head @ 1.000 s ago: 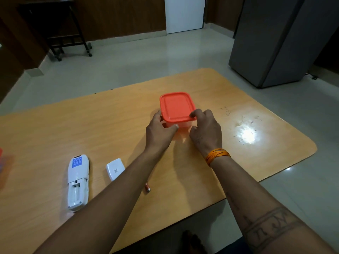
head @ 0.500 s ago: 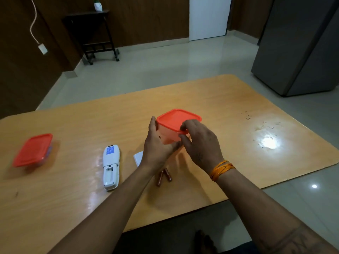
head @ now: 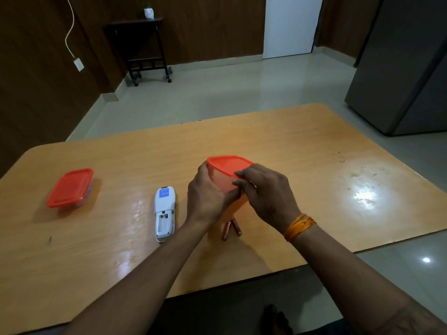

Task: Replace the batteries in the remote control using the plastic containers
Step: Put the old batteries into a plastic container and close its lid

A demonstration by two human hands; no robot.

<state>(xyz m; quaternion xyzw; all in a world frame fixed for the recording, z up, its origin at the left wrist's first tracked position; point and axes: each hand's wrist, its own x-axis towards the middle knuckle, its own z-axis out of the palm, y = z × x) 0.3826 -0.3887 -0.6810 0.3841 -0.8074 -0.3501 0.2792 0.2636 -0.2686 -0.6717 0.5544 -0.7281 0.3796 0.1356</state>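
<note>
A clear plastic container with an orange lid (head: 226,165) is held tilted above the middle of the wooden table (head: 290,146). My left hand (head: 208,197) wraps its clear body from the left. My right hand (head: 266,192) pinches the lid's near edge with thumb and fingers. The white remote (head: 164,211) lies face down to the left, its battery bay open and empty. Two brown batteries (head: 231,228) lie side by side on the table just below my hands. A second orange-lidded container (head: 70,187) stands closed at the far left.
A grey refrigerator (head: 406,64) stands off the table's right far corner. A dark side table on casters (head: 142,47) is against the back wall. The table's near edge runs just below my forearms.
The container has been lifted off the table and drawn toward me, now tilted. The view has swung left, bringing the second container and both batteries into sight.
</note>
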